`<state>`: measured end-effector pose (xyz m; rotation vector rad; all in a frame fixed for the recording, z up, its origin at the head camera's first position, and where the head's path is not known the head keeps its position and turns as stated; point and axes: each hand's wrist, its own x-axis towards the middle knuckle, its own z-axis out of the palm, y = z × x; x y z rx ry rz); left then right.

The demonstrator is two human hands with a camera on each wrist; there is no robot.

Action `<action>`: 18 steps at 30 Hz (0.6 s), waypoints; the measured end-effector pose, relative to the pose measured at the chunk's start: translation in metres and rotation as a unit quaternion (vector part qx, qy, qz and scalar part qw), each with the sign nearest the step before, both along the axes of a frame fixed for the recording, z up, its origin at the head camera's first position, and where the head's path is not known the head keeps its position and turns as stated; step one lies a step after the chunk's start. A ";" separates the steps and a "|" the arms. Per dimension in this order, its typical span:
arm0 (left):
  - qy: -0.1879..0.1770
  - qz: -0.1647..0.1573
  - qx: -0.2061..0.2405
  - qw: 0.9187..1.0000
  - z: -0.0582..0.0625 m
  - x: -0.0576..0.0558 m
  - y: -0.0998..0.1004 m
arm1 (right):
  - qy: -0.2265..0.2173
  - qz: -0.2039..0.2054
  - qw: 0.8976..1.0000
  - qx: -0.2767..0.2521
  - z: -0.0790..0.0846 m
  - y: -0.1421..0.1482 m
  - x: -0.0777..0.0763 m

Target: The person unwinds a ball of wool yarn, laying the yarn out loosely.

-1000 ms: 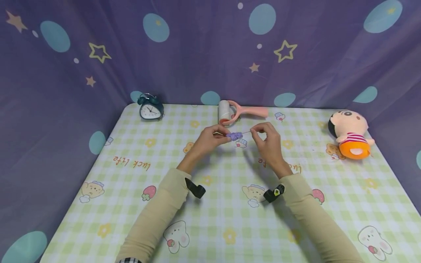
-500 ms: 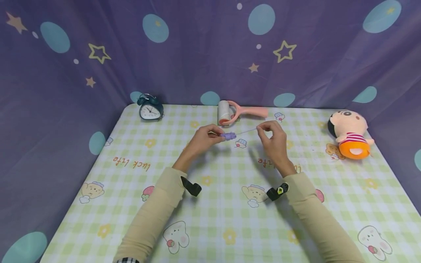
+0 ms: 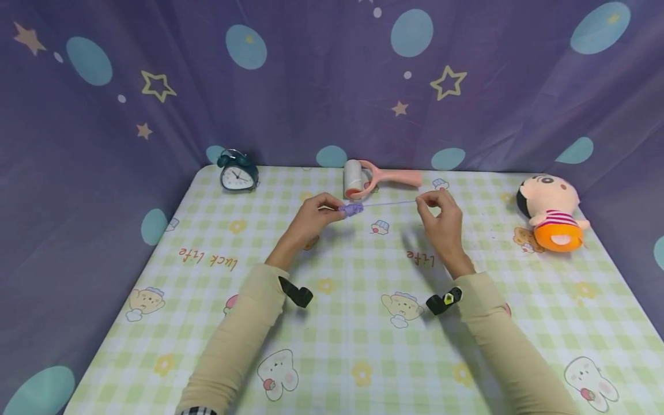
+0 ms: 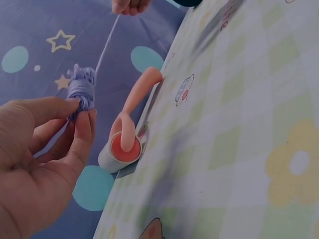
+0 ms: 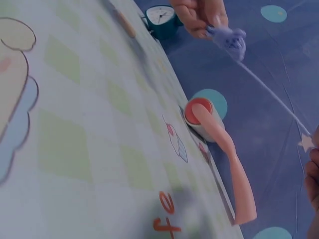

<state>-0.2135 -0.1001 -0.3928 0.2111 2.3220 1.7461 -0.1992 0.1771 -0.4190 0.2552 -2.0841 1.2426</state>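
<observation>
A small wound bundle of purple yarn (image 3: 353, 210) is pinched between the thumb and fingers of my left hand (image 3: 313, 220), above the table. In the left wrist view the bundle (image 4: 82, 92) shows strands wrapped round its middle and loops at the top. From it a single strand (image 3: 390, 203) runs straight to my right hand (image 3: 442, 223), whose thumb and fingertips pinch its end. The right wrist view shows the taut strand (image 5: 274, 96) between both hands; only part of my right hand (image 5: 313, 174) appears at that view's edge.
Behind the hands lies a lint roller (image 3: 384, 176) with a pink handle. A dark green alarm clock (image 3: 238, 170) stands at the back left, and a plush doll (image 3: 555, 213) lies at the right. A checked cloth (image 3: 347, 346) covers the table; a purple curtain (image 3: 321, 104) hangs behind.
My hands have moved apart, the left one leftward with the yarn bundle, the right one rightward. The strand between them has grown longer and straight.
</observation>
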 end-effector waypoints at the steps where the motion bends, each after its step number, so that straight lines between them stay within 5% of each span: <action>1: 0.000 -0.005 -0.006 1.000 0.001 0.000 -0.001 | -0.001 -0.003 1.000 -0.001 0.000 0.002 0.000; 9: 0.003 -0.041 -0.068 0.997 0.006 0.000 -0.004 | -0.032 -0.032 0.999 -0.027 0.005 0.016 -0.001; 18: -0.006 -0.029 -0.054 0.998 0.005 -0.002 -0.017 | -0.035 -0.066 0.996 -0.049 0.004 0.037 -0.003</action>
